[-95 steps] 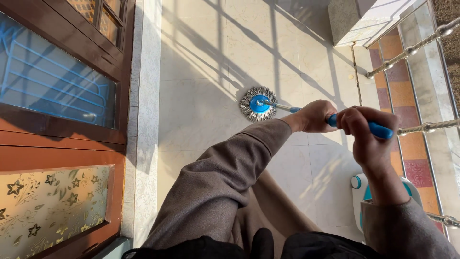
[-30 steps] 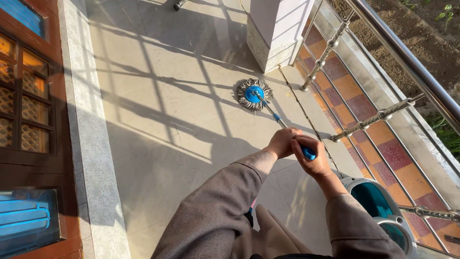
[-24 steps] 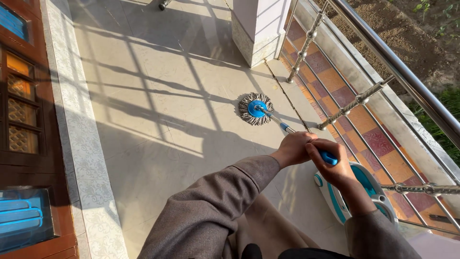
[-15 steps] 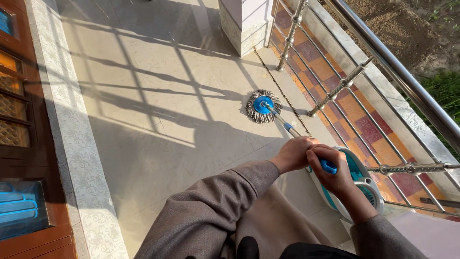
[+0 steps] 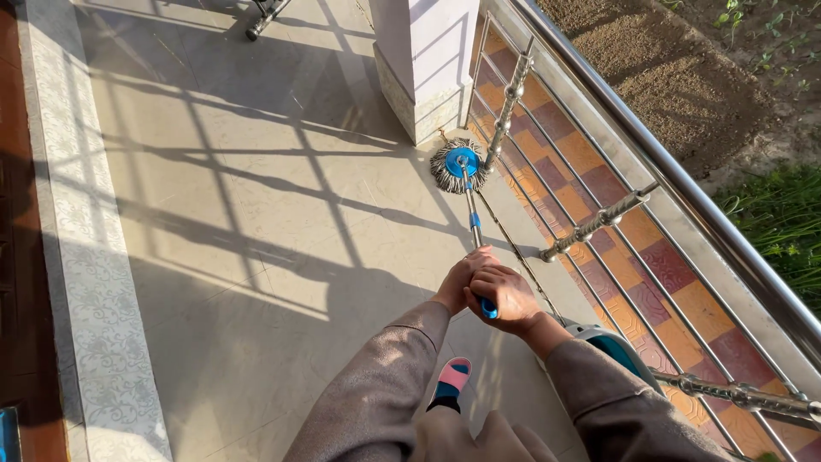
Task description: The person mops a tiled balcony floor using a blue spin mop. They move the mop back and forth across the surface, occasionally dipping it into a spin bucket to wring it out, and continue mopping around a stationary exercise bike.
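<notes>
I hold a spin mop with both hands. My left hand [image 5: 458,278] grips the metal pole [image 5: 471,214] just ahead of my right hand [image 5: 505,298], which is closed on the blue grip at the pole's end. The round mop head [image 5: 457,164], grey strands around a blue disc, lies flat on the beige tiled floor [image 5: 256,214] far ahead, close to the white pillar's base and the first railing post. Both arms wear grey-brown sleeves.
A white pillar [image 5: 423,60] stands at the far end. A steel railing [image 5: 599,218] over orange and red tiles runs along the right. A white and teal mop bucket [image 5: 611,346] sits by my right arm. My foot in a pink sandal [image 5: 451,376] is below. A patterned border strip [image 5: 77,257] runs along the left.
The mop head has slid forward along the floor toward the pillar base and railing. My hands have drawn closer together on the handle, and the view has tilted further ahead.
</notes>
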